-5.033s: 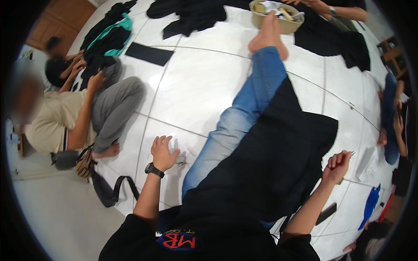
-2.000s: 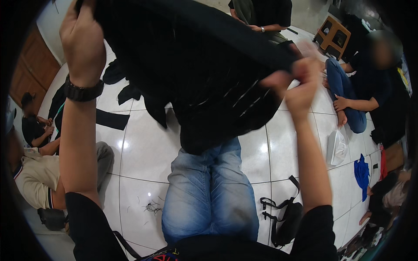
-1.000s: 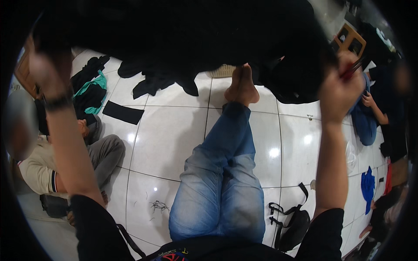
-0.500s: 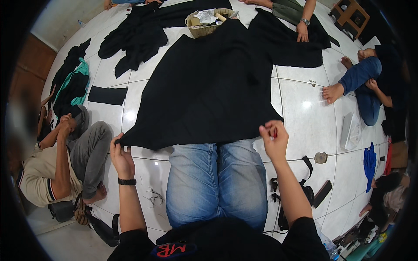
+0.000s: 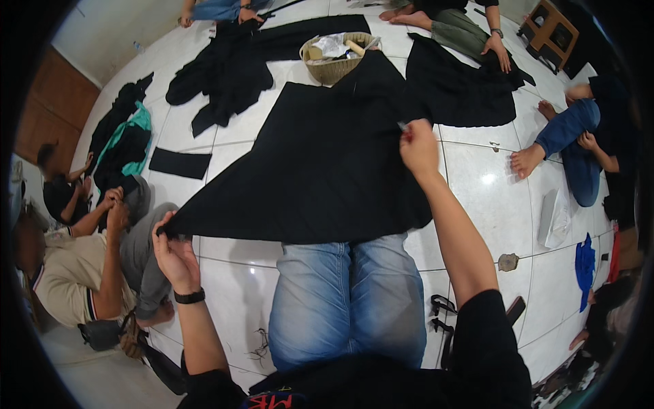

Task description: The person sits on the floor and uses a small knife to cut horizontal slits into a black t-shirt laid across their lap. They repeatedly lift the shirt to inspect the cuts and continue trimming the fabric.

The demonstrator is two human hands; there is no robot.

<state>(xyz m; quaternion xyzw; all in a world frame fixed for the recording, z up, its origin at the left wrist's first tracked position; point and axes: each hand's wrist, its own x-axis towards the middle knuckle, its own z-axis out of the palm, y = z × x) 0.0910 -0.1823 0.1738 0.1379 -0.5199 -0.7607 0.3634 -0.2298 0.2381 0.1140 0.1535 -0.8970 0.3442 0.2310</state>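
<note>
A large piece of black cloth [image 5: 313, 170] lies spread on the tiled floor in front of me, its near edge reaching my knees. My left hand [image 5: 178, 259] pinches its near left corner, drawing it out to the side. Over the right side of the cloth is my right hand [image 5: 420, 151], closed on a small red object with a pale tip [image 5: 404, 127]. The fingers hide most of that object, so its kind does not show. Whether this hand also grips the cloth, I cannot tell.
Beyond the cloth stands a woven basket [image 5: 334, 68] of supplies. More black garment pieces [image 5: 225, 75] and a black rectangle [image 5: 180, 163] lie around. Co-workers sit left, right and ahead; one hand [image 5: 497, 51] rests near another black piece [image 5: 463, 85]. Black straps [image 5: 443, 327] lie beside my right knee.
My right hand has moved forward from the near right corner to the cloth's right side. My left hand has pulled its corner outward and slightly nearer. The view has shifted a little.
</note>
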